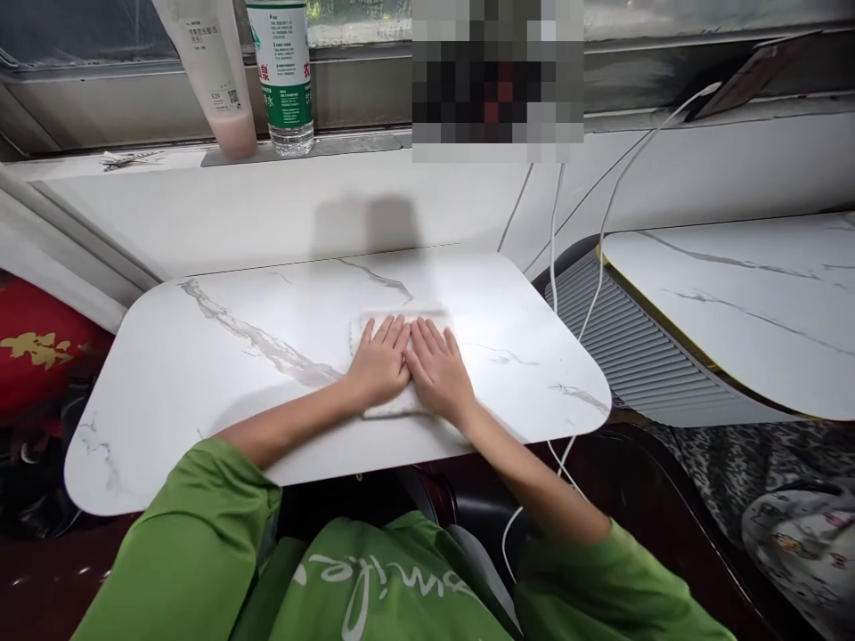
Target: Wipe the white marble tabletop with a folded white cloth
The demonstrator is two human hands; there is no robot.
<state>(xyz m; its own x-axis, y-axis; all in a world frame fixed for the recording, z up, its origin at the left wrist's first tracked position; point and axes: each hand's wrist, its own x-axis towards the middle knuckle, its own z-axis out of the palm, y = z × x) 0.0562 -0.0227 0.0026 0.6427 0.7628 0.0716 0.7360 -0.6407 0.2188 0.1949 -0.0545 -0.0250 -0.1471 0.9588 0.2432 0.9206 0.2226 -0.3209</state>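
A folded white cloth [394, 408] lies flat on the white marble-patterned table [166, 383], right of its middle. My left hand [380, 361] rests palm down on the cloth's left part, fingers stretched out and pointing away from me. Beside it, my right hand [437, 365] lies flat on the right part of the cloth, its fingers also extended. The two hands touch or nearly touch at the thumbs. Neither is wrapped round anything. Much of the cloth is hidden beneath them.
On the window ledge stand a cup with pink liquid [231, 133] and a green-labelled bottle [284, 89]. White cables [605, 214] hang right of the table. A second marble-patterned table [754, 303] is at the right, a red cushion-like object [40, 343] at the left.
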